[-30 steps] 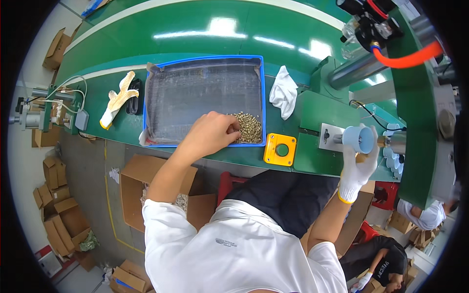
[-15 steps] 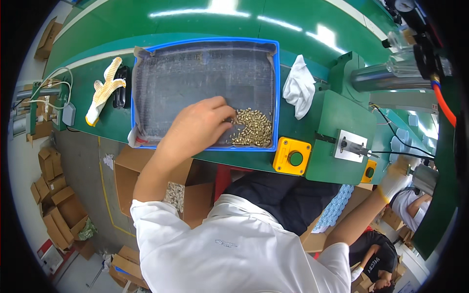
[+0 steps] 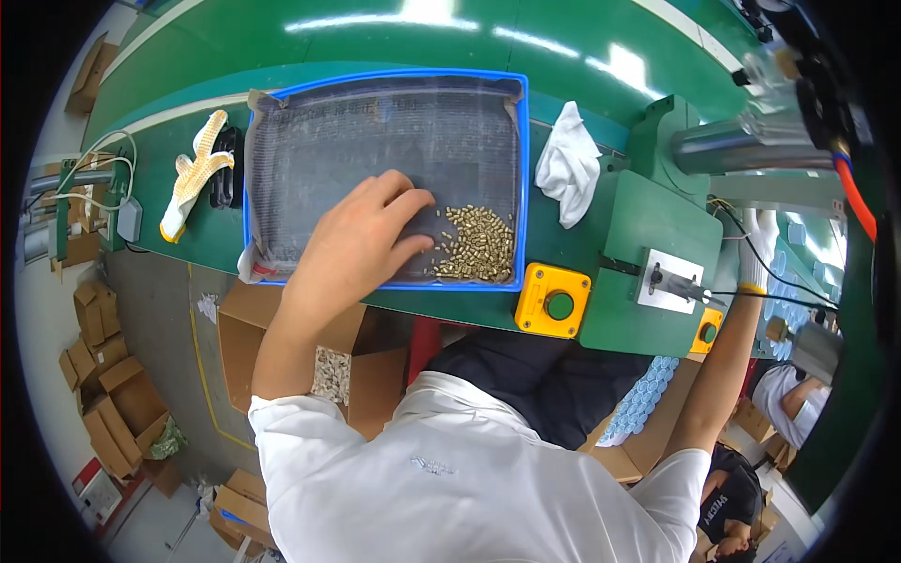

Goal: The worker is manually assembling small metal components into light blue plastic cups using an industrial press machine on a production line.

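My bare left hand [image 3: 368,230] is over the dark-lined blue tray [image 3: 523,169], just left of a pile of small brass cylindrical pieces [image 3: 479,249]. Its thumb and forefinger are apart, and no piece shows between them. My right hand [image 3: 756,258], in a white glove with a yellow cuff, reaches out at the far right, past the green press fixture [image 3: 619,272]. Cables cross in front of it and its fingers are too small to make out. Light blue cups [image 3: 777,305] are beside that hand.
A yellow box with a green button [image 3: 554,300] sits at the bench's front edge, a second button box [image 3: 707,330] farther right. A white cloth [image 3: 568,164] lies beside the tray; a glove [image 3: 194,178] lies left. Below are cardboard boxes [image 3: 380,375]. Another person [image 3: 732,497] is lower right.
My left hand has drawn back left from the brass pieces, and its fingers have spread. My gloved right hand has moved away from the metal cylinder, farther out beyond the fixture.
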{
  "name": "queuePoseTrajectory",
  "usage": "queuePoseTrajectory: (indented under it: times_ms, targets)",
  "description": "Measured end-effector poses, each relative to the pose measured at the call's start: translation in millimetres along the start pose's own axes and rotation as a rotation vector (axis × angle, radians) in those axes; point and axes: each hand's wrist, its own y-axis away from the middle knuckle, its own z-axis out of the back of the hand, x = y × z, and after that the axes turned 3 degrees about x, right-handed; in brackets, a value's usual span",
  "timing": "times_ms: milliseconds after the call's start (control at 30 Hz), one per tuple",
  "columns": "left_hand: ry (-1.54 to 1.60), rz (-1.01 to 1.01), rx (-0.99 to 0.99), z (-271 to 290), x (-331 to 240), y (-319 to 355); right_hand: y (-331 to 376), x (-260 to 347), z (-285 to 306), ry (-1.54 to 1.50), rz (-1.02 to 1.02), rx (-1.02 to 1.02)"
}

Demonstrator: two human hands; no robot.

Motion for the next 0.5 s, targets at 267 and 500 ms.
queuePoseTrajectory:
  times_ms: [267, 500]
  targets:
    - [-0.088, -0.119, 0.082, -21, -4, -10, 158, -82, 77, 0.531, 0.084, -0.263]
    - [-0.072, 0.048, 0.129, -1, -14, 17, 158, -97, 64, 0.516, 0.319, -0.489]
